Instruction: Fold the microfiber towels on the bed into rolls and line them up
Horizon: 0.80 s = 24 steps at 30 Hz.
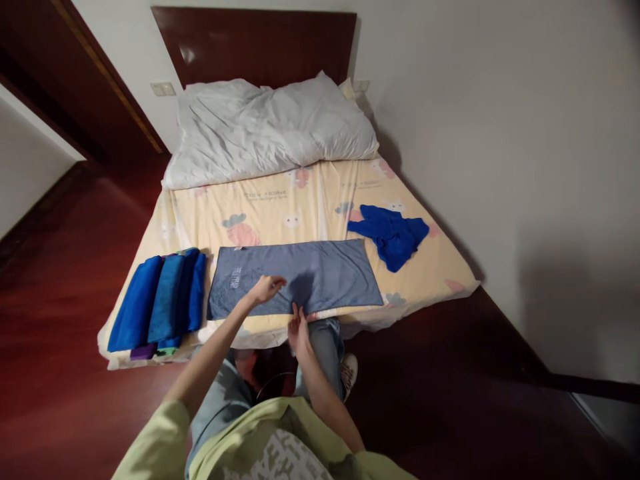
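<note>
A broad bed, its mattress covered by a pale yellow sheet printed with rabbit heads and leafy pink shapes (280,213), stands on a dark red, shiny floor (425,400). A person in a light green shirt (250,440) and blue jeans is at the bed's foot. At the bed's head rises a flat, dark brown headboard (260,43), and in front of it a bulky, wrinkled white quilt (270,127) spans nearly the whole width of the bed.

Near the middle of the bed's foot, a rectangular grey-blue cloth towel (330,267) is spread flat, its long side running along the bed's near edge. At the bed's left near corner sits a bundle of long, folded blue cloths (155,300), with purple and green edges showing below. On the bed's right side lies a crumpled deep-blue cloth (393,233).

The left hand (269,289), over the towel, is half-curled and released, with nothing seen in it. The right hand (299,327) is at the bed's near edge, fingertips at the towel's border; whether they pinch it I cannot tell. A white laced shoe (349,373) is on the floor just below the bed. Smallest is the pale lettering (237,278) at the towel's left end.
</note>
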Tool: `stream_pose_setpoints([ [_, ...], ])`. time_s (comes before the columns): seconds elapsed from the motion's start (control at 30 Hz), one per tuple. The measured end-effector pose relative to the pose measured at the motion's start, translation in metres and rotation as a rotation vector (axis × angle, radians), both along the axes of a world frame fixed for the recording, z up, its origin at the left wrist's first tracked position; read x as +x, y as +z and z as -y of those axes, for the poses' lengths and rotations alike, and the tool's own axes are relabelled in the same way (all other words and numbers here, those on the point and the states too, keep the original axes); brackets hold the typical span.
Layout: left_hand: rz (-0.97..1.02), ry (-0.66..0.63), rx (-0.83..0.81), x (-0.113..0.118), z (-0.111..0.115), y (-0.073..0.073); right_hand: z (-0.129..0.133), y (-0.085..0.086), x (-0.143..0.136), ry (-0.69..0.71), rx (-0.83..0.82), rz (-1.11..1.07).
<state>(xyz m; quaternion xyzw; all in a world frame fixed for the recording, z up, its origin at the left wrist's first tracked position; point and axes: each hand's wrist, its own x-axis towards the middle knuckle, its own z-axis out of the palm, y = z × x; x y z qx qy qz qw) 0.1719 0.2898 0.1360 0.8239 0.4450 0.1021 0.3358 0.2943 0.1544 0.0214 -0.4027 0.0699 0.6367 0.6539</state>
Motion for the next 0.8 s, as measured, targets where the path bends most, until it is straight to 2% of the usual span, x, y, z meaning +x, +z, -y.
stream_pose_setpoints([
  [0.07,-0.125,0.003,0.068,0.028,-0.056,0.001,0.000,-0.001,0.000,-0.056,-0.040,-0.147],
  [0.13,-0.252,-0.002,0.087,0.052,-0.103,-0.005,0.000,-0.002,0.001,-0.093,-0.081,-0.245],
  [0.2,-0.342,0.013,0.078,0.070,-0.137,-0.016,-0.001,-0.004,0.002,-0.096,-0.126,-0.271],
  [0.27,-0.385,0.035,0.057,0.082,-0.162,-0.029,-0.002,-0.006,0.003,-0.082,-0.159,-0.252],
  [0.4,-0.419,0.086,0.000,0.094,-0.191,-0.053,-0.002,-0.008,0.002,-0.063,-0.189,-0.161],
  [0.5,-0.416,0.121,-0.046,0.101,-0.207,-0.062,-0.002,-0.009,0.001,-0.050,-0.192,-0.113],
  [0.63,-0.397,0.145,-0.128,0.107,-0.221,-0.063,-0.002,-0.008,0.003,-0.002,-0.196,-0.079],
  [0.8,-0.350,0.203,-0.246,0.110,-0.220,-0.060,-0.002,-0.006,0.004,0.038,-0.198,-0.030],
])
